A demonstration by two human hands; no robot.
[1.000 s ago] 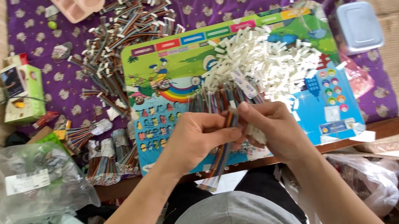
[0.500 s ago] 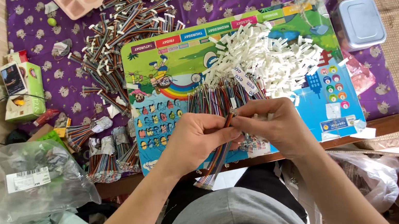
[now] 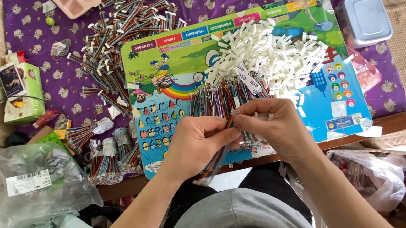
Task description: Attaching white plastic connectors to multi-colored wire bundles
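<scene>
While our hands have barely shifted, we keep the left hand [image 3: 194, 143] and right hand [image 3: 271, 125] pinched shut on one coloured wire [image 3: 220, 151] above the worktop's [image 3: 400, 120] near edge, so the fiddling continues.

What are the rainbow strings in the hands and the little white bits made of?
The rainbow ribbon cable, pinched by the left hand and right hand, looks like plastic-coated wire: striped, bendy. The white connectors look like matte hard plastic, blocky.
</scene>
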